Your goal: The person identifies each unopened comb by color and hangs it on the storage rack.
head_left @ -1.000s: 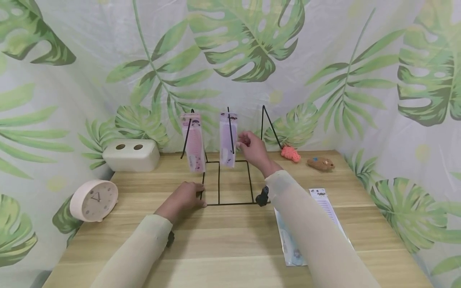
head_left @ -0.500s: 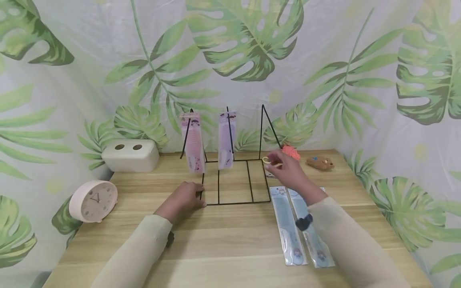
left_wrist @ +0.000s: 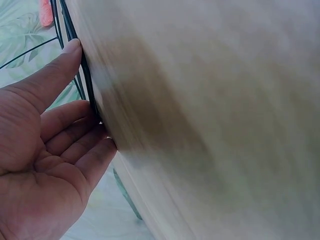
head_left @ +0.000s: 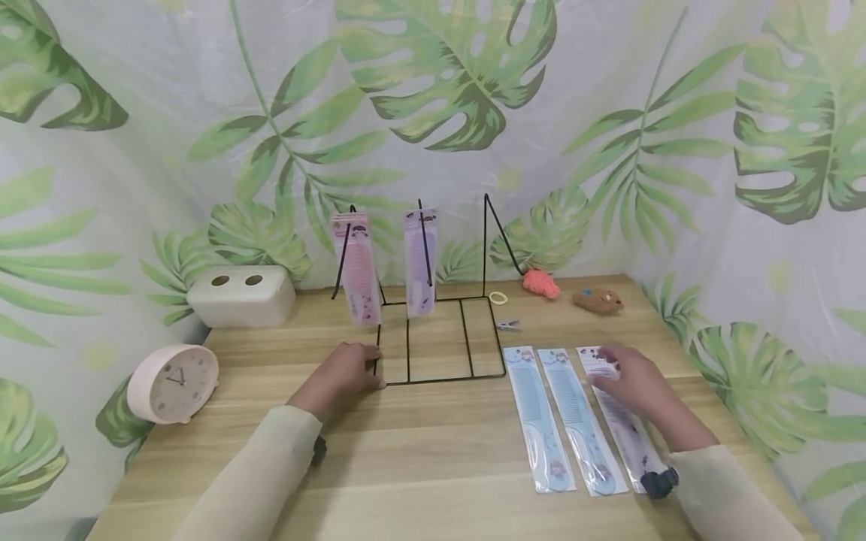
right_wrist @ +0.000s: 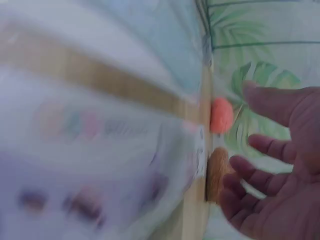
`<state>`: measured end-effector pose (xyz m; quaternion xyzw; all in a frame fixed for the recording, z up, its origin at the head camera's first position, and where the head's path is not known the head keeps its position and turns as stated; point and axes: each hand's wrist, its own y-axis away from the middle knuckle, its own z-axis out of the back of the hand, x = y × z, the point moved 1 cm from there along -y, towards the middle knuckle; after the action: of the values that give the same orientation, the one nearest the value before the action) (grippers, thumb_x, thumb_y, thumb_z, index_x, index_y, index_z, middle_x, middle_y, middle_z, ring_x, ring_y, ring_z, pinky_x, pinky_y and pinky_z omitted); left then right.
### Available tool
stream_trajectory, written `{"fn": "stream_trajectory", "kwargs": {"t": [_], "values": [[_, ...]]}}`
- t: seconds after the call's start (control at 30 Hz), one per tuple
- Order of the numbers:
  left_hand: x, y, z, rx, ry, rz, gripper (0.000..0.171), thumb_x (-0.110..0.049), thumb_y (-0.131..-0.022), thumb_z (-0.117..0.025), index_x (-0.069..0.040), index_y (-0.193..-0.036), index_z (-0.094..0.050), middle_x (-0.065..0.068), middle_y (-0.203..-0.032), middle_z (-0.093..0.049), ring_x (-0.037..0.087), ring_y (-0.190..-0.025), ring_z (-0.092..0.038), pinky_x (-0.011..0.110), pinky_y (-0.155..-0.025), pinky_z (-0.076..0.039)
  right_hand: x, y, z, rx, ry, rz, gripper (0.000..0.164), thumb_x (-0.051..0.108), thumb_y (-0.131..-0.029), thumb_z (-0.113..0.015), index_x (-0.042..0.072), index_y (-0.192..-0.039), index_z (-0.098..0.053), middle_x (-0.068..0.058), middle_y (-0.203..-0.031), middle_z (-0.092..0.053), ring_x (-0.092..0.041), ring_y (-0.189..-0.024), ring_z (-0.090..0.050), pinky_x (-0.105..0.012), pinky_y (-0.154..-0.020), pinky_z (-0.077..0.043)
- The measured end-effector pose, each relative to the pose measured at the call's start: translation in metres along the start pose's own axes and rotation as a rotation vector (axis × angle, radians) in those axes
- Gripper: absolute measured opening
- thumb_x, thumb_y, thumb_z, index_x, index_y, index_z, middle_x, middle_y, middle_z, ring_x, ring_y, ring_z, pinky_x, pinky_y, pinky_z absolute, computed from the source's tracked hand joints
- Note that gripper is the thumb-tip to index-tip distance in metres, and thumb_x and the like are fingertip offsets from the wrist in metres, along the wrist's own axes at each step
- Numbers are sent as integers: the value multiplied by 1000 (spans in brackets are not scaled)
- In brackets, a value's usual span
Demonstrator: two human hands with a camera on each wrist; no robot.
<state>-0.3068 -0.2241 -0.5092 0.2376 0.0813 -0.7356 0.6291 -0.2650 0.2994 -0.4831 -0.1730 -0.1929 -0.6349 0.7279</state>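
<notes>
My left hand (head_left: 345, 370) grips the front left corner of the black wire rack (head_left: 443, 380); in the left wrist view the thumb and fingers (left_wrist: 70, 57) lie around its wire. On the rack's arms hang pink packaged combs (head_left: 358, 267) and a purple packaged comb (head_left: 421, 263). My right hand (head_left: 632, 379) is over the top of another purple packaged comb (head_left: 625, 432) lying on the table. In the right wrist view the right hand's fingers (right_wrist: 270, 105) are spread, with nothing between them. Two blue packaged combs (head_left: 534, 421) lie to its left.
Beside the rack lie a yellow ring (head_left: 498, 298) and a small clip (head_left: 509, 325). Behind them are a coral fuzzy item (head_left: 541, 283) and a brown toy mouse (head_left: 598, 300). A pink clock (head_left: 174, 383) and a white box (head_left: 241, 297) stand at left.
My right hand has moved from beside the hanging purple comb, past the rack's right side, to the purple comb on the table. The yellow ring it held is now on the table. The left hand stays.
</notes>
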Motion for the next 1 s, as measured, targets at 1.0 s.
{"fn": "stream_trajectory", "kwargs": {"t": [1.0], "values": [[2,-2,0,11,-13,15,69,-28,-91,-91,-6,-151,-65,19,-161,-57,46,-155,-46,63,-130,-36,-38,21,-2,159,-34,-306,68,27,-97,-77,-20,-132,-43,-36,-107,-64,-37,-86,-68,-45,-68,-60]]}}
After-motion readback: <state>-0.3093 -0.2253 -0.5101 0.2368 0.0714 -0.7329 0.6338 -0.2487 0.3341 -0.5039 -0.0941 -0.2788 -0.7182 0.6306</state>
